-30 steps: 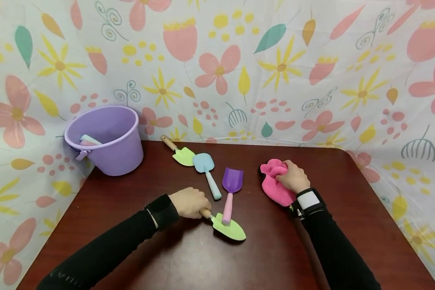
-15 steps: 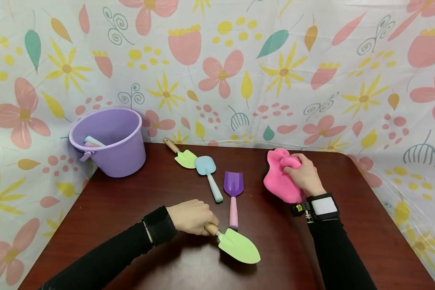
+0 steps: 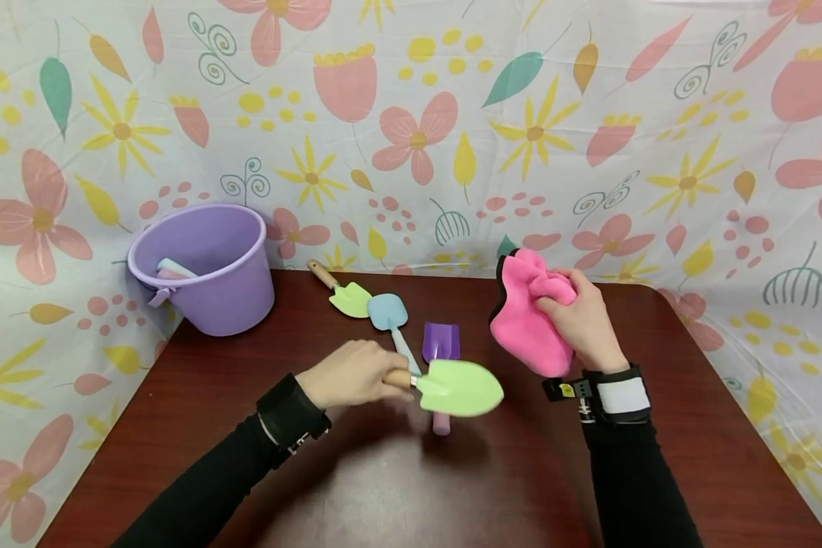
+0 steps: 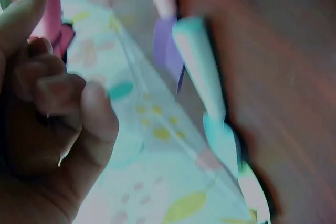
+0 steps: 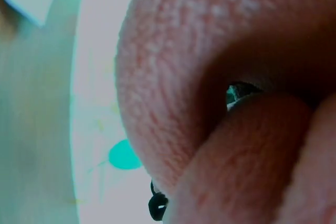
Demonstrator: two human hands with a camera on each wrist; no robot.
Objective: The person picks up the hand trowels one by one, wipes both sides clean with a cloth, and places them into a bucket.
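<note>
- Lifting the large green trowel and the pink cloth higher than half a second ago, with the trowel turned from a slant to nearly straight across.
- Gripping the trowel by its pale wooden handle, fingers curled round it, with the left hand.
- Showing a broad lime-green blade, rounded at the tip, pointing right and joined to the wood by a short metal neck.
- Held in the air above the reddish-brown tabletop, hiding part of the pink-handled purple shovel.
- Clutching the cloth with the right hand, bunched at the top, bright and soft, edged in black on its left side.
- Showing farther back a blue shovel and, at its far left, a small green trowel.
- Showing at far left a lilac bucket with pale blue and pink pieces inside.
</note>
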